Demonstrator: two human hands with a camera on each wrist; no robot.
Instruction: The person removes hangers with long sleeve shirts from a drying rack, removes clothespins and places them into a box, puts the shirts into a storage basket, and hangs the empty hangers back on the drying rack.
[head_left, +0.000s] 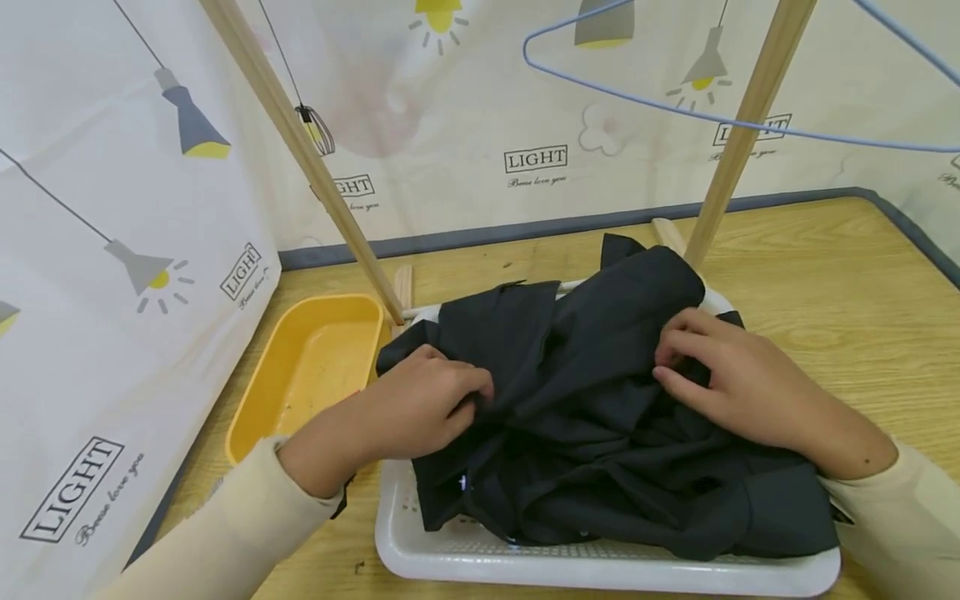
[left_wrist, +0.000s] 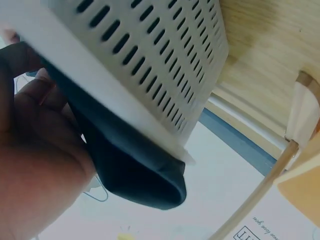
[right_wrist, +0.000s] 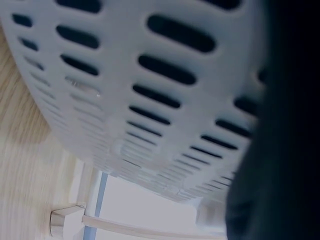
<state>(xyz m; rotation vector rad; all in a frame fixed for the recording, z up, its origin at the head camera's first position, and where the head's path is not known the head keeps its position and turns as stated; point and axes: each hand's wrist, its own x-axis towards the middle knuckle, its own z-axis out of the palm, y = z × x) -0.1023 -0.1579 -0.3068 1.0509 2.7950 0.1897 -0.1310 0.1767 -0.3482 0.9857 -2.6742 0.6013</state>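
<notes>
A heap of black cloth, a crumpled garment (head_left: 600,417), fills the white slotted basket (head_left: 600,571) and spills over its rim. My left hand (head_left: 423,404) is on the garment's left part, fingers bent and pinching the fabric. At the right side my right hand (head_left: 727,379) pinches a fold between thumb and curled fingers. In the left wrist view, the left hand (left_wrist: 42,145) is beside a fold of the garment (left_wrist: 135,160) hanging over the basket rim. The right wrist view has dark cloth (right_wrist: 285,150) against the basket's slotted wall (right_wrist: 115,115); the right hand is hidden there.
A yellow tray (head_left: 247,400) stands left of the basket. Behind rises a wooden rack with a left post (head_left: 322,175) and a right post (head_left: 742,158). A blue hanger (head_left: 645,98) hangs at upper right. Lamp-printed fabric (head_left: 465,192) lines the back of the wooden table (head_left: 847,308).
</notes>
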